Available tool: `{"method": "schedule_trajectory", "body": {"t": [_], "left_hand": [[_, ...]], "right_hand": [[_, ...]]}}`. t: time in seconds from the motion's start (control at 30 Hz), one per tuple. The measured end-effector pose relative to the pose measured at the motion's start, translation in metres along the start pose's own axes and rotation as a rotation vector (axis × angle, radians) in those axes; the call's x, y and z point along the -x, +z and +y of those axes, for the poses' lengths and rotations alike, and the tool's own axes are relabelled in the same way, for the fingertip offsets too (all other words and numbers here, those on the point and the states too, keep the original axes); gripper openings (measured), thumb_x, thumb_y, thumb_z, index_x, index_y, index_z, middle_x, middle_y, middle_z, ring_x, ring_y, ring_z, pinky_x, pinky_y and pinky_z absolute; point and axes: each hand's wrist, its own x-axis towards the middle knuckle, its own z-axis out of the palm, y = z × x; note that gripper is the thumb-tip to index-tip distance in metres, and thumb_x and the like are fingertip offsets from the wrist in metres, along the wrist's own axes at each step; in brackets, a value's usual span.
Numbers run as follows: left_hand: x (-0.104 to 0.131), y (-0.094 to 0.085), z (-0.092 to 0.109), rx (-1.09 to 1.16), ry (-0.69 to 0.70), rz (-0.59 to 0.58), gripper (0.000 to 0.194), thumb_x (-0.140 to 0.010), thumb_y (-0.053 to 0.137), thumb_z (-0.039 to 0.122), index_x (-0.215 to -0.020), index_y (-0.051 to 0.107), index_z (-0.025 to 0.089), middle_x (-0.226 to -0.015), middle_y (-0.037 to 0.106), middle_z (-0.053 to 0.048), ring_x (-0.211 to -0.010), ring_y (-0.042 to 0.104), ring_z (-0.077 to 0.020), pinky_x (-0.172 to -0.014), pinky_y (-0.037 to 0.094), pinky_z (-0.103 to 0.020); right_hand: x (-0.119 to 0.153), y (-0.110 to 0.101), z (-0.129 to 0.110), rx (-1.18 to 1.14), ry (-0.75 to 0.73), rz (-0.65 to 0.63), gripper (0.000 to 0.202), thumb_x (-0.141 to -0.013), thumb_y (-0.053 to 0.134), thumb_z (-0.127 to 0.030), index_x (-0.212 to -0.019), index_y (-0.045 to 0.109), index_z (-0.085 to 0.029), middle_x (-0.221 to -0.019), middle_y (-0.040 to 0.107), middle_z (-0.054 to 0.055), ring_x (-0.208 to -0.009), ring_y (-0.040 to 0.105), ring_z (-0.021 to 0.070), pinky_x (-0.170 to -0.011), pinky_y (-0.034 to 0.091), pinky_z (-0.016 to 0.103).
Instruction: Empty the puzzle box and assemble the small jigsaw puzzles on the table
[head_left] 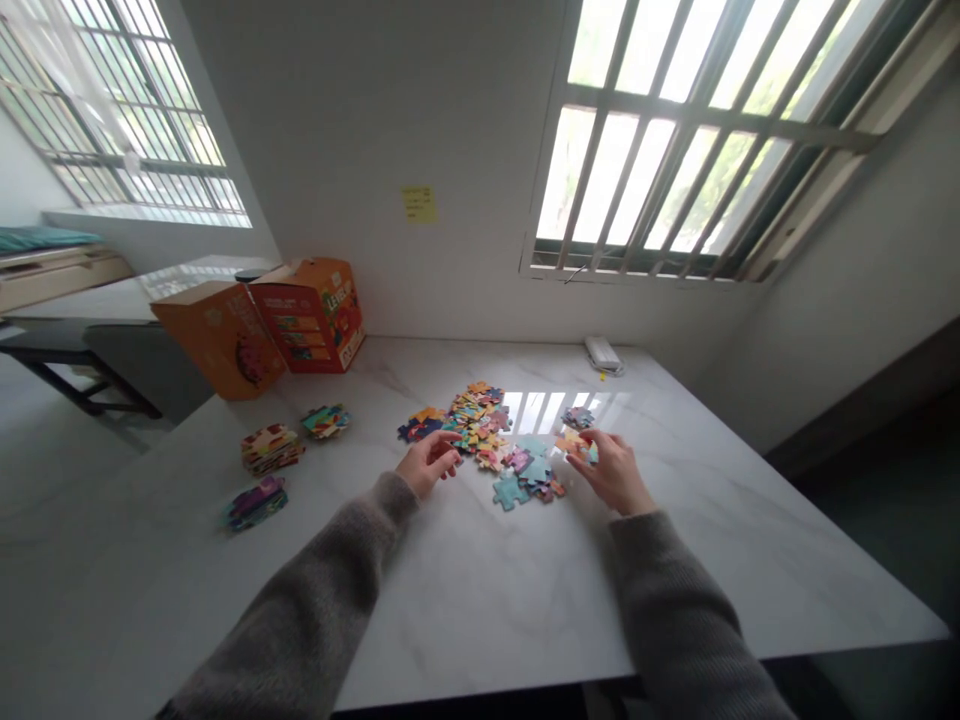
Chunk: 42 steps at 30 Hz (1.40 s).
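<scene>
A heap of colourful puzzle pieces [477, 415] lies mid-table, with light blue pieces [535, 468] spread at its near right. My left hand [431, 462] is at the heap's left edge, fingers curled and slightly apart, with no piece visible in them. Between the thumb and fingers of my right hand [611, 470] is an orange and yellow puzzle piece [571, 444], low over the table. Just beyond that hand sits a small purplish pile [577, 417]. Dark blue and orange pieces [421, 424] lie behind my left hand.
Three stacks of pieces stand at the left: brown and cream [270, 449], green and blue [325, 421], purple and teal [256, 502]. Behind them are two orange boxes [311, 315]. A white device [602, 355] lies near the wall at the table's back right.
</scene>
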Motion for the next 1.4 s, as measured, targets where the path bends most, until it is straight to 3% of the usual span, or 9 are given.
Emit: {"method": "schedule_trajectory", "body": {"t": [0.13, 0.33, 0.5, 0.6, 0.7, 0.9, 1.1, 1.23, 1.4], "left_hand": [[0.001, 0.0, 0.0, -0.045, -0.016, -0.033, 0.04, -0.079, 0.065, 0.039, -0.108, 0.058, 0.013, -0.08, 0.064, -0.003, -0.061, 0.06, -0.0125, -0.054, 0.046, -0.025], [0.0, -0.002, 0.0, -0.073, 0.004, -0.043, 0.037, -0.081, 0.062, 0.038, -0.108, 0.058, 0.013, -0.081, 0.064, -0.003, -0.062, 0.06, -0.0126, -0.055, 0.046, -0.025], [0.002, 0.0, 0.002, -0.122, 0.018, -0.023, 0.034, -0.081, 0.061, 0.036, -0.107, 0.059, 0.014, -0.08, 0.064, -0.004, -0.061, 0.06, -0.0127, -0.055, 0.045, -0.025], [0.003, 0.002, 0.002, -0.129, 0.018, -0.025, 0.032, -0.081, 0.061, 0.035, -0.106, 0.06, 0.014, -0.079, 0.064, -0.003, -0.061, 0.06, -0.0126, -0.055, 0.046, -0.025], [0.004, 0.003, 0.002, -0.132, 0.025, -0.025, 0.031, -0.081, 0.06, 0.034, -0.105, 0.061, 0.014, -0.079, 0.064, -0.003, -0.061, 0.06, -0.0122, -0.057, 0.046, -0.025], [0.005, 0.007, 0.002, -0.149, 0.038, -0.037, 0.029, -0.082, 0.06, 0.033, -0.104, 0.063, 0.015, -0.079, 0.064, -0.003, -0.061, 0.061, -0.0121, -0.057, 0.047, -0.025], [0.006, 0.01, 0.005, -0.138, 0.055, -0.011, 0.029, -0.081, 0.062, 0.034, -0.104, 0.064, 0.015, -0.079, 0.063, -0.002, -0.061, 0.06, -0.0119, -0.059, 0.049, -0.025], [0.008, 0.027, 0.005, -0.101, 0.028, 0.008, 0.033, -0.082, 0.062, 0.041, -0.1, 0.063, 0.014, -0.072, 0.062, -0.001, -0.057, 0.058, -0.0117, -0.057, 0.048, -0.026], [0.009, 0.051, -0.003, 0.027, -0.031, -0.065, 0.04, -0.08, 0.065, 0.054, -0.083, 0.055, 0.016, -0.062, 0.06, 0.001, -0.051, 0.054, -0.0108, -0.049, 0.041, -0.023]], "right_hand": [[0.004, 0.0, 0.024, 0.095, 0.107, -0.051, 0.034, -0.084, 0.062, -0.048, -0.106, 0.062, -0.022, -0.102, 0.07, 0.009, -0.102, 0.057, 0.0299, -0.086, 0.042, 0.041], [0.007, 0.004, 0.03, 0.174, 0.205, -0.187, 0.026, -0.083, 0.062, -0.045, -0.095, 0.062, -0.022, -0.106, 0.068, 0.009, -0.102, 0.054, 0.0311, -0.081, 0.04, 0.039], [0.006, 0.01, -0.015, 0.145, 0.072, -0.028, 0.024, -0.092, 0.051, -0.036, -0.108, 0.06, -0.021, -0.117, 0.061, 0.011, -0.11, 0.05, 0.0293, -0.091, 0.038, 0.04], [0.005, 0.017, -0.06, 0.074, -0.095, -0.13, 0.025, -0.093, 0.051, -0.037, -0.112, 0.059, -0.022, -0.113, 0.061, 0.01, -0.108, 0.052, 0.0269, -0.093, 0.038, 0.038], [0.007, 0.023, -0.089, 0.111, -0.143, -0.263, 0.032, -0.087, 0.061, -0.044, -0.111, 0.058, -0.023, -0.112, 0.06, 0.01, -0.105, 0.051, 0.0288, -0.089, 0.039, 0.04], [0.004, 0.028, -0.094, 0.072, -0.139, -0.228, 0.01, -0.086, 0.059, -0.028, -0.094, 0.056, -0.022, -0.101, 0.062, 0.009, -0.1, 0.051, 0.0286, -0.084, 0.041, 0.04], [-0.001, 0.018, -0.087, -0.142, -0.167, -0.153, 0.019, -0.082, 0.061, -0.02, -0.1, 0.054, -0.022, -0.101, 0.063, 0.007, -0.101, 0.053, 0.0269, -0.088, 0.045, 0.04], [0.001, 0.014, -0.101, -0.315, -0.253, -0.065, 0.028, -0.081, 0.064, -0.018, -0.106, 0.053, -0.023, -0.108, 0.062, 0.008, -0.108, 0.053, 0.0267, -0.094, 0.045, 0.042], [0.007, 0.018, -0.127, -0.44, -0.391, -0.058, 0.033, -0.085, 0.064, -0.02, -0.116, 0.052, -0.024, -0.117, 0.062, 0.01, -0.117, 0.053, 0.026, -0.099, 0.046, 0.043]]}}
